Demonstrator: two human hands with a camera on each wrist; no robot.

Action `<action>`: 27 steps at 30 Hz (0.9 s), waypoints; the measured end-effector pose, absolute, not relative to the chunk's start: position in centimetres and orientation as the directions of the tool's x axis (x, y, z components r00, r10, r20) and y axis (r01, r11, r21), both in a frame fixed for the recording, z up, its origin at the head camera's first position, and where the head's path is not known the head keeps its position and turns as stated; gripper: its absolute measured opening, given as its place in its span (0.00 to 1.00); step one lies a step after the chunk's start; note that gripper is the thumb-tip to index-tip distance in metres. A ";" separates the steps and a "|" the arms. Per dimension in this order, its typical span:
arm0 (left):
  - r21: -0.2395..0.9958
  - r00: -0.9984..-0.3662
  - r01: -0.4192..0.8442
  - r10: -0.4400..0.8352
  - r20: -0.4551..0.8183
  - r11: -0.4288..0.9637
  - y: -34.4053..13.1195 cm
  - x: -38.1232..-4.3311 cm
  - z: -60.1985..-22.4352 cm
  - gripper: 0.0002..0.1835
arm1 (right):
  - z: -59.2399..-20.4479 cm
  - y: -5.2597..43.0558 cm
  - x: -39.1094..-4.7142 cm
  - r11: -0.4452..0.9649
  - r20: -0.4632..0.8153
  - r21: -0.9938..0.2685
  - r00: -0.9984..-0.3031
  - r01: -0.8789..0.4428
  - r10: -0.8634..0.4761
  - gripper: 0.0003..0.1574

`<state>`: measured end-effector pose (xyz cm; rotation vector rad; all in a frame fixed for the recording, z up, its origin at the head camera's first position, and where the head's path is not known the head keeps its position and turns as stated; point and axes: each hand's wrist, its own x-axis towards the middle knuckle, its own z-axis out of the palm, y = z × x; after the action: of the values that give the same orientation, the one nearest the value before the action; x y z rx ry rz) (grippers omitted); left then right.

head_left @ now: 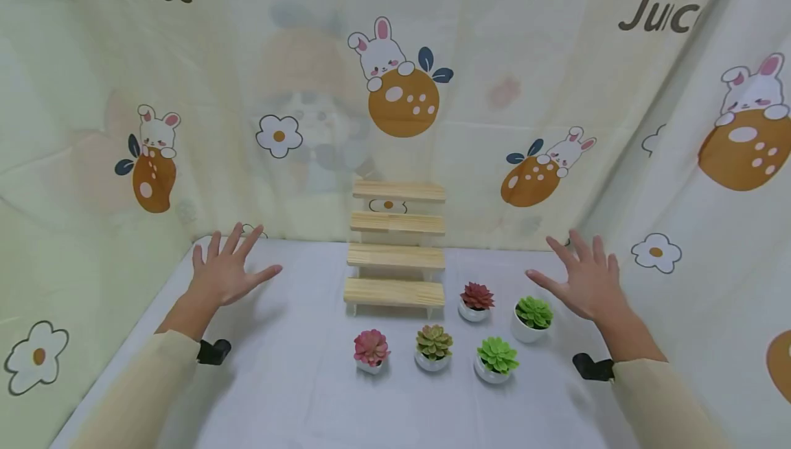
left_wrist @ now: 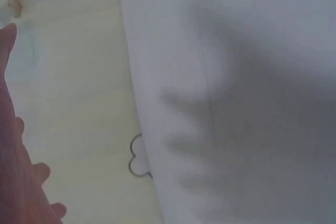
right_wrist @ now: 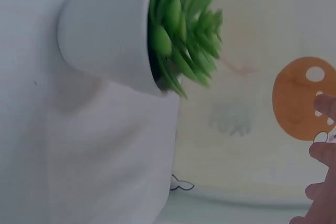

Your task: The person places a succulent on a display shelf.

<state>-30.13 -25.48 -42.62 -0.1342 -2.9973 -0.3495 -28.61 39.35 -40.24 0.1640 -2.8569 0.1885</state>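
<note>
White desk [head_left: 290,401], head view first. We have a pale wooden stand [head_left: 395,257] at the back middle, four planks stepping up before a cream curtain [head_left: 222,58] printed with rabbits, fruit, flowers and "Juice". Five potted succulents sit upright on the desk: dark red one [head_left: 476,296] just right of the stand's lowest plank; green one [head_left: 534,312] in a deeper white pot [head_left: 529,331], further right; then the front row, left to right: pink one [head_left: 371,347], olive one [head_left: 434,342], bright green one [head_left: 497,355]. Left hand [head_left: 227,270] is above the desk, well left of the stand: grip wide, fingers spread, thumb toward the stand. Right hand [head_left: 583,281] is on the other side, grip also wide, near the deeper white pot but apart from it. Cream sleeves [head_left: 139,394] on both arms, black wrist mount [head_left: 214,352] on each.

Left wrist view: we get the left hand along the left edge, its soft shadow [left_wrist: 220,103] on the desk. Tan wood in the top left corner is cropped and blurry, probably the stand.

Right wrist view, turned sideways: deeper white pot and green one fill the upper left, standing on the desk. Fingertips [right_wrist: 323,153] show at the right edge, apart from the pot, with an orange fruit print [right_wrist: 294,103] behind.
</note>
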 end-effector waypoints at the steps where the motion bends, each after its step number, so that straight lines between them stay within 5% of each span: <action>1: 0.234 -0.988 0.105 0.075 0.135 0.967 -25.1 -30.0 -42.9 0.55 | -40.5 39.2 -28.3 0.983 0.288 -0.120 -0.952 -0.139 -0.100 0.58; 15: 0.431 -0.968 0.159 0.054 0.245 0.888 -20.6 -27.6 -46.2 0.50 | -43.5 35.9 -23.1 0.908 0.456 -0.273 -0.873 -0.319 -0.170 0.51; 27: 0.686 -0.957 0.233 0.036 0.288 0.689 -15.8 -27.0 -47.4 0.44 | -46.1 32.5 -19.7 0.793 0.531 -0.456 -0.838 -0.405 -0.122 0.48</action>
<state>-27.01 -15.81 -47.38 -0.2144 -2.6489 -1.1271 -19.67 32.49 -46.08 0.3930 -2.4959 0.7858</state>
